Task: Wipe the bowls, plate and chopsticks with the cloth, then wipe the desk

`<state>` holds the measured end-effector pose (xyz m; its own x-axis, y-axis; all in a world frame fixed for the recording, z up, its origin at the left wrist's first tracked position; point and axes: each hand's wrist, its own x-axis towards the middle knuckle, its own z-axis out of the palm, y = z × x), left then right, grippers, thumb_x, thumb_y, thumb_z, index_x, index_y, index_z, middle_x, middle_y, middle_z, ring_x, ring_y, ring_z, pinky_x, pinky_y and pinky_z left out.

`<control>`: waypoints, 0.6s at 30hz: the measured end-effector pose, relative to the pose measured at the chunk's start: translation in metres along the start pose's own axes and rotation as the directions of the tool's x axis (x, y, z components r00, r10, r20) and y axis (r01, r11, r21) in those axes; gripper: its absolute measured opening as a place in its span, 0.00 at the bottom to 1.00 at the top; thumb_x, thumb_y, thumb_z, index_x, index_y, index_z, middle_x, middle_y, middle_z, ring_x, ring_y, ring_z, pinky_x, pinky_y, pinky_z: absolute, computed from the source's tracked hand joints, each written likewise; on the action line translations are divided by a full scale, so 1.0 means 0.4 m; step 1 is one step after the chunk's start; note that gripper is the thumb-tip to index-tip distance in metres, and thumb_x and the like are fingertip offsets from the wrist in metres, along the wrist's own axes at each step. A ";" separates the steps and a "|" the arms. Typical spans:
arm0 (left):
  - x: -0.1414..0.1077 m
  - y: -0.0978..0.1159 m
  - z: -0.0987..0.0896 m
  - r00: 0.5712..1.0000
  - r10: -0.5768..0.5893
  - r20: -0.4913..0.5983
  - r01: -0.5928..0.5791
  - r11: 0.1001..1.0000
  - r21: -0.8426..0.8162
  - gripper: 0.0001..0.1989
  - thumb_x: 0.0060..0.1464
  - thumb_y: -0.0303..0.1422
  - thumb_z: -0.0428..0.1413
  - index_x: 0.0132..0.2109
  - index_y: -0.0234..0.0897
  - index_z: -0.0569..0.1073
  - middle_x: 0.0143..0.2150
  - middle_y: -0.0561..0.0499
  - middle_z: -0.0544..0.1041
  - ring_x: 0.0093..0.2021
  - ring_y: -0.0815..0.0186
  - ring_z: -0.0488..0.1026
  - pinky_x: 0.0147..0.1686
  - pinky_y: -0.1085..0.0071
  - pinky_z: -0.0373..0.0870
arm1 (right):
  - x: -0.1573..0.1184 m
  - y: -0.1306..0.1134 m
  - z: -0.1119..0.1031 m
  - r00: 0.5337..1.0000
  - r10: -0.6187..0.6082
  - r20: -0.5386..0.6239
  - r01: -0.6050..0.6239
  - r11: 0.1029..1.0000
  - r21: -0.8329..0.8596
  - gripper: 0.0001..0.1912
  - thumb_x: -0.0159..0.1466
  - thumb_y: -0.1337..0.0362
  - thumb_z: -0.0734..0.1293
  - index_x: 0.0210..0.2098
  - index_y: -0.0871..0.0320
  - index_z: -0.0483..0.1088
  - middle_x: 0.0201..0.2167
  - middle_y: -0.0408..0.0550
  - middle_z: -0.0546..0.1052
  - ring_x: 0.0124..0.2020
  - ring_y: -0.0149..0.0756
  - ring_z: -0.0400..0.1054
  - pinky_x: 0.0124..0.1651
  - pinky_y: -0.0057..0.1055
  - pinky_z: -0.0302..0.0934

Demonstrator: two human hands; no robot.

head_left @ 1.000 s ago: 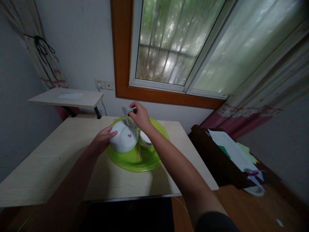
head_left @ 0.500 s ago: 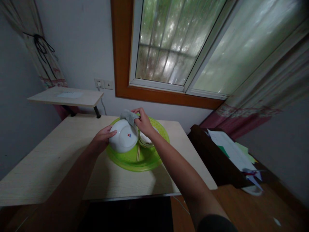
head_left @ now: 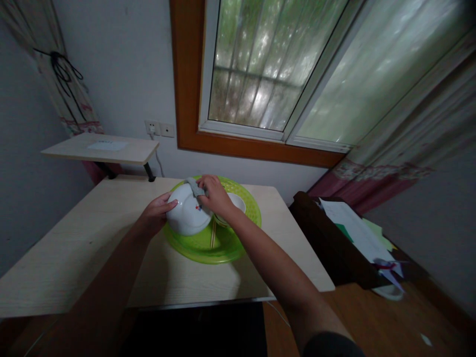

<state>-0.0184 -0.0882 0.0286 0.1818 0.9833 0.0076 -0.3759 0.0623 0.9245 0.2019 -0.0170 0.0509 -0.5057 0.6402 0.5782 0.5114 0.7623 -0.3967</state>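
Note:
My left hand (head_left: 159,210) grips the left edge of a white plate (head_left: 186,215), thumb on its face and fingers behind. The plate is tilted and bears a small red-and-blue mark. Closed on a grey cloth (head_left: 194,187), my right hand (head_left: 213,192) presses it against the plate's upper right part. Beneath both is a round green tray (head_left: 223,255). White bowls (head_left: 238,201) stand on it, partly hidden behind my right hand and wrist. A pair of chopsticks (head_left: 213,234) lies on the tray between plate and bowls.
The tray rests on a pale wooden table (head_left: 186,285). A small raised shelf (head_left: 130,154) with a paper label stands at the back left. Right of the table, a dark brown box-like piece (head_left: 327,243) carries papers. A window (head_left: 260,74) is behind.
My right hand has moved down with the cloth, from the plate's top rim onto its face. The left hand holds the plate nearly in the same place.

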 end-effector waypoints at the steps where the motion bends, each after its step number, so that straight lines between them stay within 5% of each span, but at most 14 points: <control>1: -0.001 0.001 0.001 1.000 -0.003 -0.002 0.003 1.000 0.005 0.34 0.48 0.37 0.68 0.61 0.27 0.72 0.41 0.41 0.83 0.33 0.61 0.78 0.32 0.72 0.72 | -0.002 0.003 -0.001 0.999 0.019 0.026 -0.019 1.000 0.016 0.15 0.60 0.69 0.65 0.48 0.57 0.67 0.49 0.53 0.75 0.53 0.45 0.67 0.59 0.44 0.62; 7: 0.001 -0.003 0.001 1.000 0.012 0.015 -0.012 1.000 0.006 0.34 0.49 0.37 0.67 0.62 0.27 0.72 0.42 0.41 0.82 0.32 0.62 0.78 0.32 0.72 0.72 | -0.028 -0.008 -0.017 0.993 -0.074 0.088 0.078 0.996 -0.046 0.28 0.68 0.59 0.65 0.66 0.55 0.62 0.65 0.56 0.67 0.65 0.45 0.61 0.67 0.46 0.56; 12: 0.007 -0.011 0.000 1.000 0.018 0.013 -0.018 1.000 -0.003 0.34 0.49 0.37 0.68 0.61 0.27 0.72 0.38 0.42 0.82 0.30 0.63 0.76 0.32 0.71 0.72 | -0.050 -0.028 -0.005 0.986 -0.118 0.116 0.128 0.988 -0.088 0.34 0.71 0.49 0.62 0.70 0.59 0.58 0.71 0.59 0.61 0.71 0.46 0.55 0.72 0.48 0.49; 18: 0.010 -0.019 0.000 1.000 0.011 0.006 -0.011 1.000 0.014 0.32 0.47 0.37 0.69 0.58 0.29 0.74 0.43 0.42 0.82 0.37 0.60 0.78 0.37 0.70 0.72 | -0.054 -0.053 0.016 0.971 -0.194 0.143 0.204 0.977 -0.064 0.33 0.72 0.49 0.60 0.71 0.57 0.56 0.72 0.55 0.58 0.74 0.44 0.49 0.74 0.49 0.47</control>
<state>-0.0149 -0.0846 0.0217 0.1830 0.9829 0.0199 -0.3647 0.0491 0.9298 0.1976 -0.0463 0.0424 -0.6890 0.4873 0.5365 0.4405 0.8694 -0.2240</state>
